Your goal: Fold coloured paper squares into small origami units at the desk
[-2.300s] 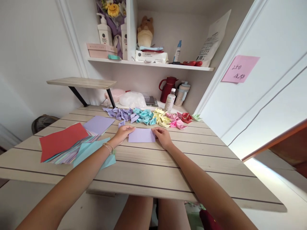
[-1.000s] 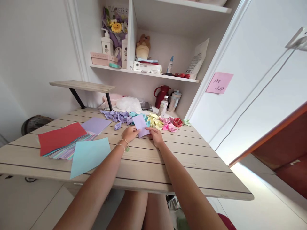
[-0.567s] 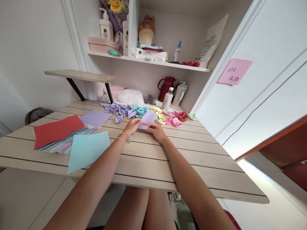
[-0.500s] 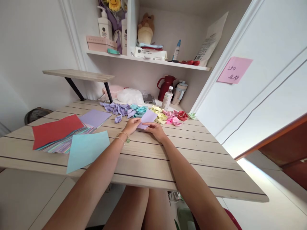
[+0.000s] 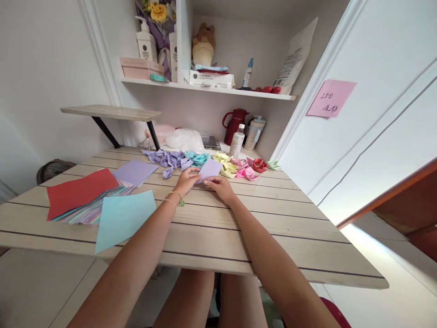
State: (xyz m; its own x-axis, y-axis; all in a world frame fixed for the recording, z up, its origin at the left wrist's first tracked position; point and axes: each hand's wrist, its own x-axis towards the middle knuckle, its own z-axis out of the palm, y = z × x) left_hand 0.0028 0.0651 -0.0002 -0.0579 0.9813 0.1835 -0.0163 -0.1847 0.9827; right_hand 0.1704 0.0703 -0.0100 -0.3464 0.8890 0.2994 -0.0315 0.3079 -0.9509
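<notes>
A small piece of purple paper [image 5: 210, 168] is held up between both hands, tilted, over the middle of the table. My left hand [image 5: 187, 180], with bracelets on the wrist, pinches its left side. The fingers of my right hand [image 5: 221, 187] are closed on its lower edge. Just behind the hands lies a row of folded paper pieces: purple [image 5: 167, 158], blue [image 5: 198, 159], yellow [image 5: 227, 166], pink [image 5: 247, 172], red [image 5: 260, 165] and pale green [image 5: 273, 165].
Left of my arms lie a stack of paper topped by a red sheet [image 5: 82, 190], a purple sheet [image 5: 135, 172] and a light blue sheet [image 5: 124, 218]. A clear bottle [image 5: 236, 142], a red jug [image 5: 235, 126] and a small raised stand [image 5: 112, 112] are at the back.
The purple paper now shows a smaller face between my hands, and my right fingers have shifted slightly left along its lower edge. The camera view has tilted a little.
</notes>
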